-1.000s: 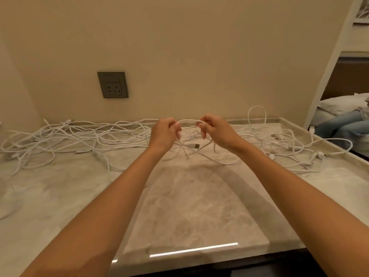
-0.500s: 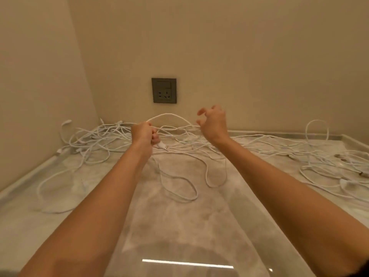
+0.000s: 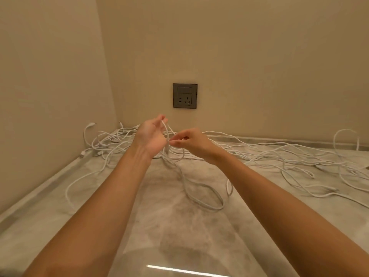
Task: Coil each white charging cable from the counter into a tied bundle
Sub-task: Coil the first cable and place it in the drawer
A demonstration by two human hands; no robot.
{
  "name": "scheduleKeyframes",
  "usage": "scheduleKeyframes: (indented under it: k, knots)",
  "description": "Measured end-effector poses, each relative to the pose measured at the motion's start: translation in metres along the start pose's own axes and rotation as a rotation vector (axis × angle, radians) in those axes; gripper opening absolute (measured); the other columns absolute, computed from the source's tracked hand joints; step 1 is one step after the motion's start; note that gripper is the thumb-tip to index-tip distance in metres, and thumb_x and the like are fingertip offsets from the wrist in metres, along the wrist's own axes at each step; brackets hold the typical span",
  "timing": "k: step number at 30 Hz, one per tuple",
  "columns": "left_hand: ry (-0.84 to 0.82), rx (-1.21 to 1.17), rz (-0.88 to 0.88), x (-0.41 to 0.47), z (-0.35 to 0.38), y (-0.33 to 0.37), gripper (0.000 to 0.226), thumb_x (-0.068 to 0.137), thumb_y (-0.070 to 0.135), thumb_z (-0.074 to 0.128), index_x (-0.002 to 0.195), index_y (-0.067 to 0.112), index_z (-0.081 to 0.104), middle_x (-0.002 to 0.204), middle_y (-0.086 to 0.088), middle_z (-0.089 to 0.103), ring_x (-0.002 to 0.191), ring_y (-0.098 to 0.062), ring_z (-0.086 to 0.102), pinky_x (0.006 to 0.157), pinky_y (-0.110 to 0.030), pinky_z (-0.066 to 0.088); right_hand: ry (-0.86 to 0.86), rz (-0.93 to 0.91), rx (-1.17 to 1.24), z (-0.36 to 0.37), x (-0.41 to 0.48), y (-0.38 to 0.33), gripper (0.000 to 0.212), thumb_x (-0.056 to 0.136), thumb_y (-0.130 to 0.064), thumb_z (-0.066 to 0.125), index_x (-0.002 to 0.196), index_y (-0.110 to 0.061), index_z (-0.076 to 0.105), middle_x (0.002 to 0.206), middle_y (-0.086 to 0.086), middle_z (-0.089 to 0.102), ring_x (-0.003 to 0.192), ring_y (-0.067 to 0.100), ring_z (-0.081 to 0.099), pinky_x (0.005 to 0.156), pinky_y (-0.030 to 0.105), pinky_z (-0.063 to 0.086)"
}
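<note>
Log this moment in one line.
left hand holds cable | right hand pinches cable | cable trails onto counter | no bundle tied

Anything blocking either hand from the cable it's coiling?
Nothing visible: left hand and right hand both hold the white cable. Its slack hangs to the counter beside the other cables, which might snag.

Left hand (image 3: pixel 151 135) and right hand (image 3: pixel 192 140) pinch white cable (image 3: pixel 222 203) above counter (image 3: pixel 179 240)

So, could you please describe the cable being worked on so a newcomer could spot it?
Find the grey wall socket above the marble counter. Just below it, the left hand and right hand hold one white cable. Unlike the tangled cables nearby, only it is held up by fingers.
</note>
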State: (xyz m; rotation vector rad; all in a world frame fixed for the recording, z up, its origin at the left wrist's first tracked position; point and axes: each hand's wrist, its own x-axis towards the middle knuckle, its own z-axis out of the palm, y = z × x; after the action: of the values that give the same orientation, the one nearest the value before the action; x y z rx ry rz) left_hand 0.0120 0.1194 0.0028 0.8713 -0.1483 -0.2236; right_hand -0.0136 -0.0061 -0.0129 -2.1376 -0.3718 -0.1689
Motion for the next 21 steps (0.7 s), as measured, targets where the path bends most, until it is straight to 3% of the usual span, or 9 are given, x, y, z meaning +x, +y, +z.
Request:
scheduleKeyframes:
  k: [3, 4, 6, 10, 12, 14, 17, 19, 21]
  knots:
    - [-0.052, 0.214, 0.011, -0.007, 0.003, 0.002, 0.01, 0.094, 0.017, 0.048, 0.093, 0.016, 0.058, 0.114, 0.002, 0.051, 0.116, -0.013, 0.037, 0.089, -0.041, 0.04, 0.021, -0.002, 0.074, 0.002, -0.004, -0.002, 0.016, 0.086, -0.014, 0.065, 0.094, -0.001, 0.069, 0.082, 0.008, 0.06, 0.074, 0.011, 0.047, 0.063, 0.019, 0.037]
    - [-0.041, 0.287, 0.014, -0.008, 0.002, 0.003, 0.01, 0.092, 0.018, 0.051, 0.084, 0.018, 0.057, 0.101, 0.005, 0.051, 0.106, -0.013, 0.037, 0.079, -0.034, 0.04, 0.042, 0.002, 0.126, 0.001, -0.005, -0.004, 0.01, 0.086, -0.014, 0.065, 0.088, -0.005, 0.068, 0.078, 0.005, 0.057, 0.069, 0.009, 0.046, 0.06, 0.016, 0.036]
    - [-0.011, 0.4, 0.026, -0.008, 0.001, 0.004, 0.011, 0.089, 0.018, 0.056, 0.078, 0.019, 0.055, 0.091, 0.008, 0.053, 0.105, -0.016, 0.038, 0.07, -0.028, 0.034, 0.065, 0.009, 0.222, -0.002, -0.005, -0.004, 0.008, 0.087, -0.014, 0.063, 0.08, -0.012, 0.063, 0.073, 0.0, 0.054, 0.066, 0.006, 0.045, 0.058, 0.013, 0.035]
    - [0.0, 0.404, 0.104, -0.011, 0.004, 0.0, 0.017, 0.088, 0.015, 0.055, 0.071, 0.018, 0.052, 0.093, 0.01, 0.055, 0.112, -0.012, 0.037, 0.089, -0.027, 0.025, 0.037, 0.003, 0.318, -0.009, -0.008, -0.005, 0.028, 0.094, -0.015, 0.053, 0.068, -0.013, 0.062, 0.075, 0.003, 0.06, 0.081, 0.015, 0.053, 0.082, 0.026, 0.04]
    - [-0.016, 0.421, 0.162, -0.012, 0.009, -0.006, 0.019, 0.089, 0.016, 0.052, 0.07, 0.016, 0.05, 0.093, 0.008, 0.054, 0.109, -0.012, 0.039, 0.094, -0.03, 0.026, -0.03, 0.0, 0.436, -0.015, -0.011, -0.004, 0.031, 0.096, -0.009, 0.047, 0.069, -0.007, 0.062, 0.073, 0.006, 0.06, 0.078, 0.016, 0.056, 0.085, 0.027, 0.044]
    - [-0.015, 0.576, 0.247, -0.012, 0.012, -0.013, 0.017, 0.091, 0.018, 0.05, 0.074, 0.015, 0.05, 0.092, 0.003, 0.057, 0.101, -0.008, 0.046, 0.088, -0.025, 0.029, -0.083, 0.017, 0.567, -0.023, -0.016, -0.002, 0.031, 0.096, -0.002, 0.041, 0.071, -0.001, 0.06, 0.069, 0.007, 0.06, 0.062, 0.01, 0.056, 0.07, 0.019, 0.049]
    - [-0.034, 0.758, 0.373, -0.011, 0.011, -0.017, 0.024, 0.093, 0.017, 0.051, 0.07, 0.015, 0.044, 0.065, -0.001, 0.05, 0.058, -0.003, 0.052, 0.063, -0.017, 0.043, -0.046, 0.076, 0.687, -0.034, -0.024, 0.007, 0.035, 0.097, -0.002, 0.035, 0.066, -0.004, 0.051, 0.056, 0.0, 0.059, 0.042, 0.002, 0.043, 0.042, 0.011, 0.035]
    - [-0.112, 0.903, 0.386, -0.01, 0.01, -0.018, 0.024, 0.092, 0.024, 0.055, 0.072, 0.012, 0.046, 0.056, 0.001, 0.045, 0.039, -0.002, 0.042, 0.051, -0.019, 0.044, 0.023, 0.104, 0.758, -0.04, -0.029, 0.017, 0.038, 0.097, -0.003, 0.033, 0.062, -0.008, 0.045, 0.053, -0.002, 0.055, 0.036, 0.001, 0.033, 0.036, 0.011, 0.022]
    - [-0.166, 1.111, 0.391, -0.01, 0.01, -0.019, 0.025, 0.091, 0.028, 0.056, 0.077, 0.007, 0.056, 0.05, 0.005, 0.045, 0.036, -0.001, 0.034, 0.043, -0.017, 0.034, 0.105, 0.131, 0.867, -0.045, -0.032, 0.025, 0.038, 0.097, -0.004, 0.032, 0.061, -0.009, 0.043, 0.054, -0.001, 0.052, 0.032, 0.001, 0.029, 0.034, 0.012, 0.017]
